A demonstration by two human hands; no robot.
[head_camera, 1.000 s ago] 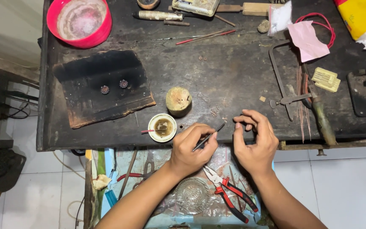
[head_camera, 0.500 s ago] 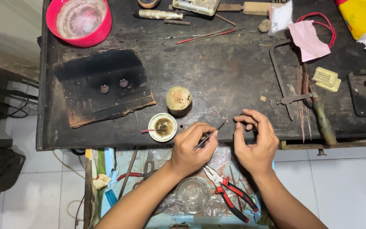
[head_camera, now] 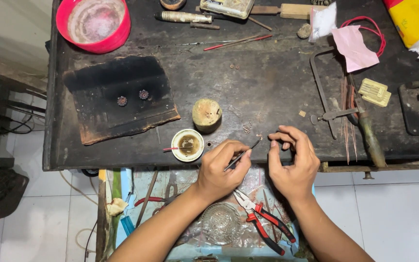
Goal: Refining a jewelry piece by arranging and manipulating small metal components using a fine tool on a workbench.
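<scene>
A dark, scorched workbench (head_camera: 267,92) is seen from above, over a pale tiled floor. A small round wooden block (head_camera: 206,114) near the middle of the bench serves as the landmark.

Below and right of the block, the left hand (head_camera: 217,170) is closed on thin dark tweezers (head_camera: 241,156), whose tip is aimed up and right. Further right, the right hand (head_camera: 292,162) is pinched shut, thumb and forefinger together; what is held there is too small to make out. Just right of the block, tiny metal pieces (head_camera: 247,128) lie loose on the bench.

Left of the block, two small round spiky pieces (head_camera: 133,97) are set on a blackened board (head_camera: 117,97) and look already made. Judging by the loose bits, more assembly seems left.

Just below and left of the block stands a small white dish (head_camera: 187,144). Well below the block, red-handled pliers (head_camera: 263,223) lie in a tray.
</scene>
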